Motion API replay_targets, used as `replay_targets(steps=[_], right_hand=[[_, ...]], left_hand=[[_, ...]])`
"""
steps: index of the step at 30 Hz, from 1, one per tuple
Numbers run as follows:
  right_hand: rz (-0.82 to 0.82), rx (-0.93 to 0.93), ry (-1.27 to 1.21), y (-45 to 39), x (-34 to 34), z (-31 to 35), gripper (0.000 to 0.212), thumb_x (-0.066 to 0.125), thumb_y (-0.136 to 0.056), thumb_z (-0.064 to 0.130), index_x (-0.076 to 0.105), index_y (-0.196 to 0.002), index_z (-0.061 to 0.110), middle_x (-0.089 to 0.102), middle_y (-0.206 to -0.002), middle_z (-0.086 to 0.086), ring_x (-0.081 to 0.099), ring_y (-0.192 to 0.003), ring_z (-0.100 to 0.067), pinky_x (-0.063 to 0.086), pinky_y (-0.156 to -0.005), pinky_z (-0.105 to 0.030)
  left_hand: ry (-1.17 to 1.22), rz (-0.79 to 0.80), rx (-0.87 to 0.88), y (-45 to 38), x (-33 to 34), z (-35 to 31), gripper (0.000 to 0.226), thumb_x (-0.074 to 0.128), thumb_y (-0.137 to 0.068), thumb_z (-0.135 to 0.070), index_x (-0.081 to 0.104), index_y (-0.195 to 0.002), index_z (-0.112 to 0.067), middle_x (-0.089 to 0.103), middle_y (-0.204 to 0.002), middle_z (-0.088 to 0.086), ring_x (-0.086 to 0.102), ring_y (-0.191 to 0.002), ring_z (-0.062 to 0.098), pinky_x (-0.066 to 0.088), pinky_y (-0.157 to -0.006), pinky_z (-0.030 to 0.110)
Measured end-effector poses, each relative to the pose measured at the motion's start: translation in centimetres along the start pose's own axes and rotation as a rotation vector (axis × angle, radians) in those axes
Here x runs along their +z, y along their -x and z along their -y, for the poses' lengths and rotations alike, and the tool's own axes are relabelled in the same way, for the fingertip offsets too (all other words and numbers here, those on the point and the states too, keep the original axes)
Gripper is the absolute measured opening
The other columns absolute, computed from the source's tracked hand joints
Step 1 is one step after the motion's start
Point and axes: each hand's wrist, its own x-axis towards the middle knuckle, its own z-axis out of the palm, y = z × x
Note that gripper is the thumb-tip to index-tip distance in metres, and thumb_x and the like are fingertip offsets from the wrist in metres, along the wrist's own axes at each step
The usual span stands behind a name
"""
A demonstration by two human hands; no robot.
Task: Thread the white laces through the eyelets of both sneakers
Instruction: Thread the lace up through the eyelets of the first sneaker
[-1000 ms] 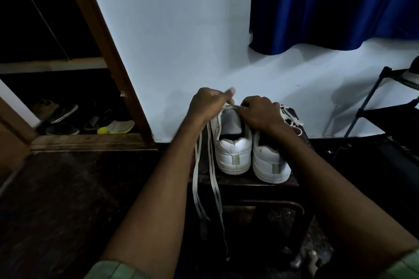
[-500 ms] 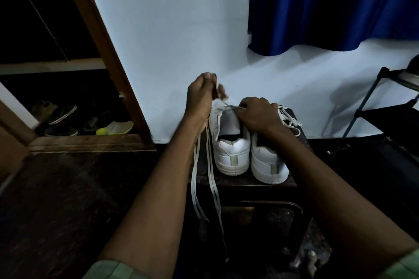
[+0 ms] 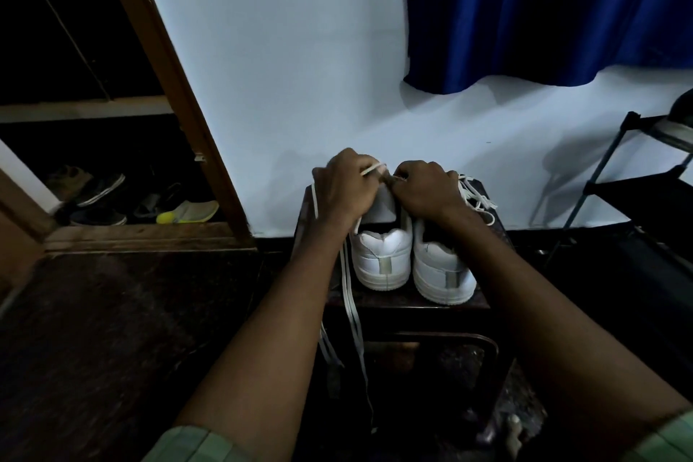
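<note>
A: Left hand (image 3: 347, 182) pinches the white lace (image 3: 371, 168); right hand (image 3: 427, 189) curls over the left sneaker (image 3: 380, 255) on the desk (image 3: 412, 302).
B: Judged: steady the tongue, feed the tip straight, pull slack evenly.

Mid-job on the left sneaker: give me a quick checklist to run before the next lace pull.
1. Lace end held: left hand pinches the white lace. Ok.
2. Left sneaker steadied: right hand rests over it. Ok.
3. Both sneakers seated on the stool: ok.
4. Target eyelet visible: hidden by the hands. Cannot tell.
5. Slack clear: loose lace lengths dangle off the stool's front edge. Not ok.
6. Right sneaker laced: laces lie bunched at its toe. Cannot tell.
</note>
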Motion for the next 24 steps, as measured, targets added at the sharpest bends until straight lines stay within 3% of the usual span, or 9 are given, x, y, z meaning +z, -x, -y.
replay_targets(steps=[3, 5, 6, 8, 10, 12, 17, 21, 24], right_hand=[[-0.003, -0.003, -0.007, -0.1, 0.0, -0.2, 0.02, 0.055, -0.095, 0.038, 0.067, -0.093, 0.021, 0.069, -0.106, -0.007, 0.055, -0.116, -0.033, 0.026, -0.091, -0.042], [0.0, -0.006, -0.011, -0.1, -0.1, -0.2, 0.021, 0.055, -0.096, 0.037, 0.069, -0.096, 0.022, 0.069, -0.105, -0.007, 0.055, -0.115, -0.033, 0.028, -0.095, -0.043], [0.001, -0.006, -0.009, -0.1, -0.1, -0.1, 0.021, 0.055, -0.096, 0.037, 0.069, -0.097, 0.022, 0.069, -0.105, -0.006, 0.055, -0.116, -0.032, 0.028, -0.097, -0.043], [0.004, -0.008, -0.007, 0.0, -0.1, 0.0, 0.02, 0.055, -0.095, 0.036, 0.069, -0.097, 0.022, 0.067, -0.102, -0.004, 0.054, -0.116, -0.032, 0.027, -0.096, -0.043], [0.004, -0.01, -0.005, 0.0, -0.1, 0.1, 0.019, 0.054, -0.094, 0.034, 0.069, -0.096, 0.022, 0.066, -0.1, -0.003, 0.054, -0.116, -0.032, 0.027, -0.095, -0.043], [0.004, -0.015, -0.003, 0.1, -0.2, 0.1, 0.019, 0.053, -0.095, 0.034, 0.068, -0.094, 0.022, 0.067, -0.102, -0.004, 0.054, -0.117, -0.032, 0.027, -0.095, -0.044], [0.025, -0.011, -0.005, 0.4, -0.5, 0.1, 0.019, 0.053, -0.093, 0.032, 0.068, -0.095, 0.022, 0.067, -0.102, -0.006, 0.053, -0.118, -0.032, 0.027, -0.099, -0.044], [0.024, -0.002, -0.01, 0.2, -0.3, 0.0, 0.024, 0.051, -0.098, 0.041, 0.067, -0.094, 0.023, 0.07, -0.108, -0.006, 0.053, -0.12, -0.032, 0.028, -0.099, -0.044], [0.016, -0.001, 0.0, 0.1, -0.1, -0.1, 0.022, 0.053, -0.098, 0.04, 0.068, -0.099, 0.024, 0.07, -0.111, -0.006, 0.054, -0.121, -0.032, 0.028, -0.1, -0.045]], left_hand=[[0.784, -0.093, -0.294, -0.4, -0.2, -0.2, 0.025, 0.056, -0.098, -0.005, 0.07, -0.083, -0.02, 0.071, -0.095, -0.005, 0.063, -0.087, 0.002, 0.047, -0.068, 0.012], [1.309, -0.141, -0.506, -1.0, -0.5, -0.1, 0.028, 0.048, -0.103, -0.001, 0.06, -0.086, -0.02, 0.073, -0.079, -0.002, 0.067, -0.077, 0.012, 0.052, -0.065, 0.02], [1.41, -0.135, -0.552, -1.2, -0.5, 0.2, 0.028, 0.044, -0.105, -0.003, 0.055, -0.086, -0.02, 0.066, -0.066, -0.005, 0.064, -0.064, 0.013, 0.05, -0.06, 0.023], [1.128, -0.112, -0.491, -1.5, -0.7, 0.4, 0.019, 0.044, -0.105, -0.021, 0.052, -0.088, -0.021, 0.053, -0.059, -0.007, 0.052, -0.054, 0.015, 0.044, -0.055, 0.026], [0.541, -0.001, -0.319, -0.9, -0.3, 0.8, 0.024, 0.051, -0.097, -0.046, 0.051, -0.104, -0.024, 0.066, -0.085, -0.002, 0.061, -0.078, 0.024, 0.05, -0.075, 0.037], [0.095, 0.094, -0.153, -0.3, 0.4, 1.0, 0.042, 0.057, -0.09, -0.054, 0.042, -0.118, -0.028, 0.071, -0.111, 0.004, 0.062, -0.102, 0.031, 0.048, -0.094, 0.045], [-0.38, 0.147, 0.092, -0.6, 1.9, 1.8, 0.017, 0.039, -0.08, -0.045, 0.045, -0.078, -0.029, 0.072, -0.091, 0.0, 0.062, -0.095, 0.036, 0.043, -0.083, 0.041], [-0.156, 0.012, 0.07, -0.7, 2.5, 1.4, 0.023, 0.046, -0.091, -0.03, 0.054, -0.07, -0.024, 0.07, -0.088, 0.0, 0.062, -0.091, 0.028, 0.038, -0.082, 0.038], [0.677, -0.035, -0.201, -1.0, 1.8, 0.6, 0.02, 0.055, -0.091, -0.01, 0.066, -0.078, -0.02, 0.069, -0.086, -0.002, 0.064, -0.086, 0.02, 0.049, -0.075, 0.032]])
